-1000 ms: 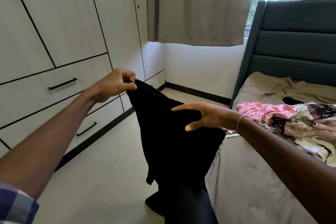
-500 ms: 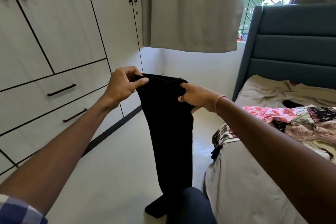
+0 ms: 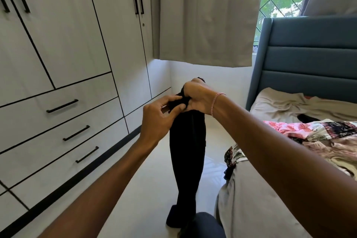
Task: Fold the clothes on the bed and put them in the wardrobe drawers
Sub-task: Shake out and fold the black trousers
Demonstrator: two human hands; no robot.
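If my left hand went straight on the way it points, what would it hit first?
The left hand pinches the black garment; straight on, it would likely bump the right hand gripping it.

The wardrobe drawers (image 3: 58, 120) stand left, the bed (image 3: 257, 205) right, clothes (image 3: 318, 137) piled on it.

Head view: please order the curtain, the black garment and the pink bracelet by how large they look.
1. curtain
2. black garment, though nearer the camera
3. pink bracelet, clearly smallest

Both forearms stretch forward. The left hand (image 3: 159, 120) pinches the top of the black garment (image 3: 187, 150). The right hand (image 3: 197, 98), touching it, grips the same bunched edge.
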